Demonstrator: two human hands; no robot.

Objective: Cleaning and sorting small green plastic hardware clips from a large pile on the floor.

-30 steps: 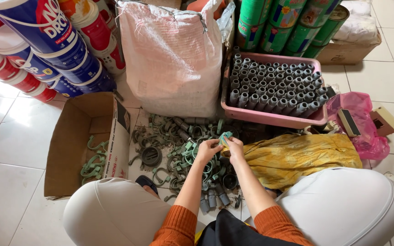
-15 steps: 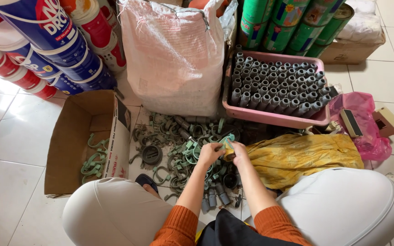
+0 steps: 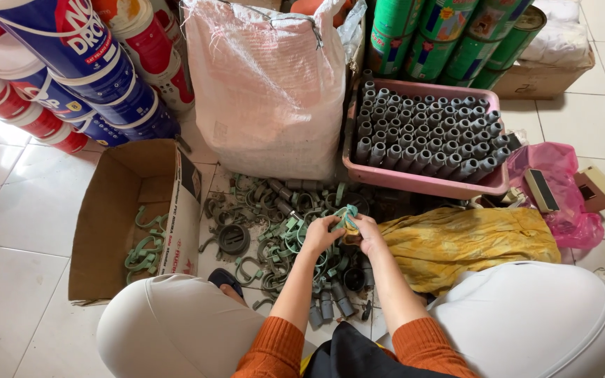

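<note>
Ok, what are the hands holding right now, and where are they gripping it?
Both the left hand and right hand pinch a small green clip between their fingertips, above the pile of clips. Which part of it cannot be told.

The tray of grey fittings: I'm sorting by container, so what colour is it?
Pink tray, plain, in the head view.

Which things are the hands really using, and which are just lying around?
In use: left hand and right hand holding a green clip; pile of clips; cardboard box with clips inside.

Lying about: paint buckets, white sack, pink tray, yellow cloth, pink bag.
</note>
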